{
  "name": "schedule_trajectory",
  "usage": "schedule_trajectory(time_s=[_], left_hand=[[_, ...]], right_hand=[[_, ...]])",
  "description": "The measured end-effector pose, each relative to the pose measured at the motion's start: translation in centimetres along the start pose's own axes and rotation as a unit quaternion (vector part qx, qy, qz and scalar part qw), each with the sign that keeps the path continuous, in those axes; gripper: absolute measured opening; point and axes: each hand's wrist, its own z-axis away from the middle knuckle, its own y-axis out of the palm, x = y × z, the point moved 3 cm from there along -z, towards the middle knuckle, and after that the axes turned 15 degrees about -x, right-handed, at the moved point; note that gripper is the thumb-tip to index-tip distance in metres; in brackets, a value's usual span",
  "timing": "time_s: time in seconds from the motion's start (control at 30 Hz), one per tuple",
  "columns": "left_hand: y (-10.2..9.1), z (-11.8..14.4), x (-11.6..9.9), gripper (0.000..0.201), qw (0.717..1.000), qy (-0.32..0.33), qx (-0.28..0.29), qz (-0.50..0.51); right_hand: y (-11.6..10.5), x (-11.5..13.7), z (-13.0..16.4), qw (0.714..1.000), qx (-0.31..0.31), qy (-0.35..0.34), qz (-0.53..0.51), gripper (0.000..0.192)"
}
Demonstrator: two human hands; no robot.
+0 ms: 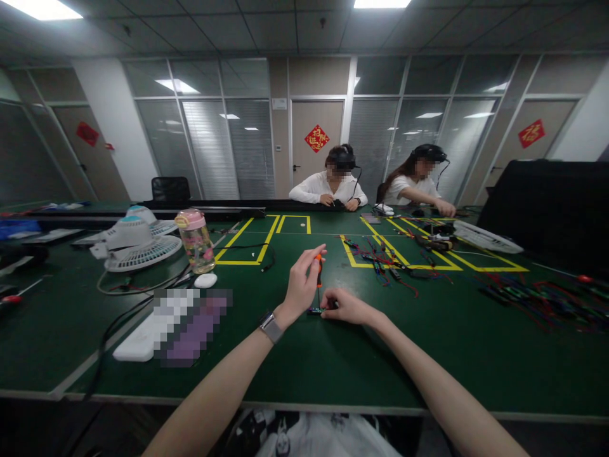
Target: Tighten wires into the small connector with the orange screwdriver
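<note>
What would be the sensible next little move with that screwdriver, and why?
Probably a gentle turn of the screwdriver with slight downward pressure. The left hand holds it upright by its orange handle, its tip down at the small dark part that the right hand pins to the green table. Whether the tip sits in a screw is too small to tell.

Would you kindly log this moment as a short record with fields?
left hand: grips an orange-handled screwdriver upright, tip down
right hand: pins a small dark part to the table
wrist: watch on the left
nearby: fan, bottle, loose wires in yellow tape boxes
others: two people seated across the table
</note>
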Motion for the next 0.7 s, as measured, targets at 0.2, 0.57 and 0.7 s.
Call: schedule_trajectory(time_s=[0.2,0.57,0.7], left_hand=[[0.13,0.03,0.07,0.034,1.0,0.009,0.001,-0.003],[-0.21,-0.23,0.02,0.021,0.996,0.047,-0.04,-0.07],[0.06,-0.27,0.17,0.033,0.999,0.02,0.015,-0.021]], right_hand=[[0.12,0.02,0.02,1.0,0.001,0.003,0.005,0.01],[0.1,-0.04,0.07,1.0,0.003,-0.012,0.014,0.01],[-0.04,0.15,0.15,1.0,0.001,-0.02,0.023,0.011]])
